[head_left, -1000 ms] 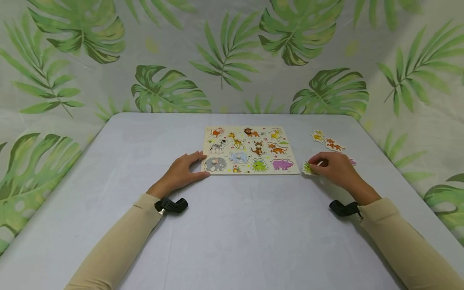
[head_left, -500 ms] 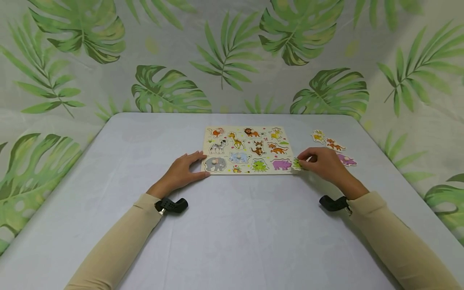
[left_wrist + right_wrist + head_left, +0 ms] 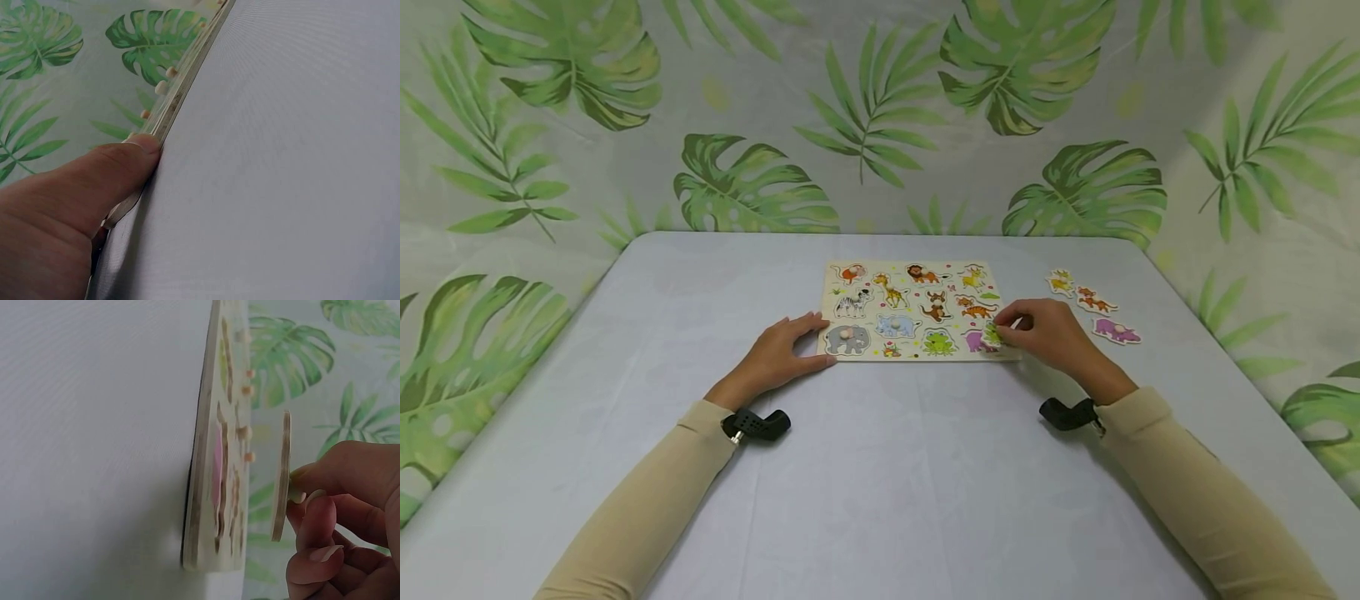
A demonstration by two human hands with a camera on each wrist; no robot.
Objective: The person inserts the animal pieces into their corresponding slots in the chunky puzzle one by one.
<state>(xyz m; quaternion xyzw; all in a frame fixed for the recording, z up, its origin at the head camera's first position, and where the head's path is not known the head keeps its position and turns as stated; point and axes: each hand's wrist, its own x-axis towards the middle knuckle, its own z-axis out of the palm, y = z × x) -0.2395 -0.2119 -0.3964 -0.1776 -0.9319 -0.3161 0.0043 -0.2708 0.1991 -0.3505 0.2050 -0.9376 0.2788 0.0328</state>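
Two beige sleeves reach in from the near edge of the grey table [image 3: 880, 500], each with a black wrist mount. Left hand [image 3: 775, 354]: fingers straight and together, laid flat on the table, thumb pressed against the near left corner of the puzzle board [image 3: 917, 310]; the left wrist view shows the thumb [image 3: 106, 172] touching the board's edge. Right hand [image 3: 1051, 333]: fingers curled, pinching the peg of a green puzzle piece [image 3: 992, 334]; the piece is held just above the board's near right corner, apart from its surface in the right wrist view [image 3: 281, 478]. Board: wooden, animal pictures in rows, lying at the table's middle. Beyond the right hand, near the right edge, three loose pieces: purple piece [image 3: 1116, 331], orange piece [image 3: 1094, 301], yellow piece [image 3: 1060, 282]. Behind the far edge, a leaf-print backdrop [image 3: 880, 117].
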